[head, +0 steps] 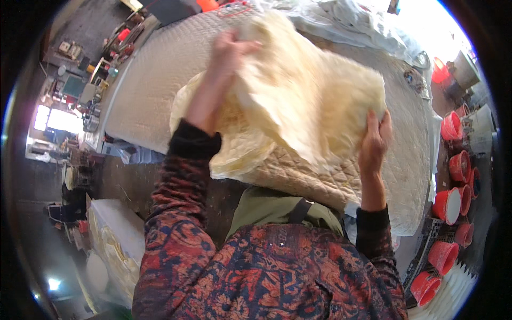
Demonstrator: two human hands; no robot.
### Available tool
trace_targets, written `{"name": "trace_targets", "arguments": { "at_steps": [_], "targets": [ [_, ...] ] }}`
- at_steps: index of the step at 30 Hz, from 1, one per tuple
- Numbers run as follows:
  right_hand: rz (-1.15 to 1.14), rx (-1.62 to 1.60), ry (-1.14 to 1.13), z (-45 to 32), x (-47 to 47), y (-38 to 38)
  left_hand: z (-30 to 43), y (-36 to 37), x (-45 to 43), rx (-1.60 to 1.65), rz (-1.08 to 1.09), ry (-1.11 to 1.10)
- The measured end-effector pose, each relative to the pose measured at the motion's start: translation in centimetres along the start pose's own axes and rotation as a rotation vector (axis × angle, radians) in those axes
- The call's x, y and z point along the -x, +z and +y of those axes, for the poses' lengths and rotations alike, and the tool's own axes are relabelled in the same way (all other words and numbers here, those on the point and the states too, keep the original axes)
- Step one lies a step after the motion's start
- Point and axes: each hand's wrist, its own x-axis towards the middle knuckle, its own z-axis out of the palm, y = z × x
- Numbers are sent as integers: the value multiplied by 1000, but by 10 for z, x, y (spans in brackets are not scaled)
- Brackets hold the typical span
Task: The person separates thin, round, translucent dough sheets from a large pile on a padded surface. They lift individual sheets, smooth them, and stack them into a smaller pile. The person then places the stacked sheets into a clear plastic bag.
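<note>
A cream-coloured sheet of fluffy fibrous batting [304,88] hangs raised and creased between my hands, blurred in places. My left hand [232,50] grips it at the upper left, with the forearm reaching across a lower fold. My right hand [375,134] holds its right edge, thumb and fingers on the material. Below on the left lies more cream batting [240,156] with a loose, wavy edge; whether it belongs to the same piece I cannot tell. Under everything is a beige quilted cover [160,88] spread over a wide table.
White cloth or plastic sheeting [344,24] lies heaped along the far edge. Several red buckets [447,206] stand at the right, some on a rack. A white box-like block with cream material [118,224] sits at the lower left. Small tools and clutter line the left side.
</note>
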Motion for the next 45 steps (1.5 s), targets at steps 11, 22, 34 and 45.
{"name": "trace_targets", "arguments": {
  "at_steps": [11,22,34,45],
  "targets": [
    [-122,-51,463,117,81,170,-150,-244,186,-37,603,-535],
    [-95,-158,464,115,96,176,-176,-248,196,726,583,-399],
    [-336,860,-439,41,131,172,-90,-210,64,-519,116,130],
    [-657,745,-670,119,197,165,-189,-124,-49,-861,-784,161]
  ]
}}
